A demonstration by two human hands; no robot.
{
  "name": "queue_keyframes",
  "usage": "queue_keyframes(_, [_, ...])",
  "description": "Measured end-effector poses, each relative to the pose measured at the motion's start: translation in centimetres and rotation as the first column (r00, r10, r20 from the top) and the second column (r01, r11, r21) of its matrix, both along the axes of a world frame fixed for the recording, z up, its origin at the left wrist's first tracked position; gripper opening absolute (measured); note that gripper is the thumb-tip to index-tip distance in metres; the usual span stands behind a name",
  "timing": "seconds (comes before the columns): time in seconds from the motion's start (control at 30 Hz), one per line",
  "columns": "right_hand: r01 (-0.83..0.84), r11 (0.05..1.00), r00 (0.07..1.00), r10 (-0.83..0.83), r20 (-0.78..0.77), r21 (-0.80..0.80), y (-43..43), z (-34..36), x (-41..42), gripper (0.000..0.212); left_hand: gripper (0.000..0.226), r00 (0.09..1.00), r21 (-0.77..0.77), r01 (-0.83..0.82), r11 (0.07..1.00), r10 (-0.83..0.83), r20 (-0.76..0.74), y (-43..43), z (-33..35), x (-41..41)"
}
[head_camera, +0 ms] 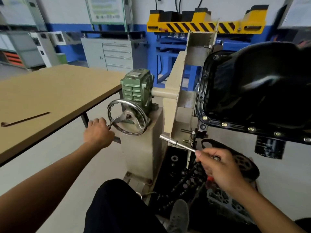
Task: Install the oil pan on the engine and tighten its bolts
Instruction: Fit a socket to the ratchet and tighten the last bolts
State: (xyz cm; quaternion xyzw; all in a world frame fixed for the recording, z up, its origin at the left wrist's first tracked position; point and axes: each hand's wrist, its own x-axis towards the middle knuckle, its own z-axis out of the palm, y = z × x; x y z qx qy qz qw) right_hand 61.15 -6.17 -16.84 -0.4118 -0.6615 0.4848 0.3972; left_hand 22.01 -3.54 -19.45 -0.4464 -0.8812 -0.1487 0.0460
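Note:
The black oil pan [259, 84] sits on the engine at the right, which hangs tilted on a beige stand [175, 101]. Several brass-coloured bolts [224, 124] line the pan's lower flange. My left hand [98, 132] grips the handle of the chrome handwheel [128, 117] under the green gearbox [137, 86]. My right hand [217, 167] holds a socket wrench [176, 142] by its shaft, the socket end pointing up-left, away from the pan.
A brown table [50, 98] at the left carries a thin dark bar [25, 119]. A black oil filter [269, 147] hangs below the pan. Engine parts and a chain [185, 184] lie on the floor. My leg and shoe [179, 214] are at the bottom. Grey cabinets stand behind.

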Motion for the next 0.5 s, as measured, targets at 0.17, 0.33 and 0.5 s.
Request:
queue_keyframes(0.17, [-0.060,0.998,0.998,0.060,-0.013,-0.023,1.0,-1.7,-1.1,0.035,0.048,0.998,-0.322,0.063,0.944,-0.050,0.048,1.8,-1.8,-3.7])
queue_keyframes(0.33, [-0.062,0.998,0.998,0.062,0.003,-0.015,1.5,-3.3,-2.7,0.037,0.044,0.874,-0.155,0.059,0.986,0.024,0.486,4.5,-2.7,-4.5])
queue_keyframes(0.5, [-0.060,0.998,0.997,0.061,0.042,-0.015,1.0,-4.1,-3.7,0.047,0.050,0.779,-0.071,-0.043,0.997,0.077,0.622,6.1,-3.3,-5.4])
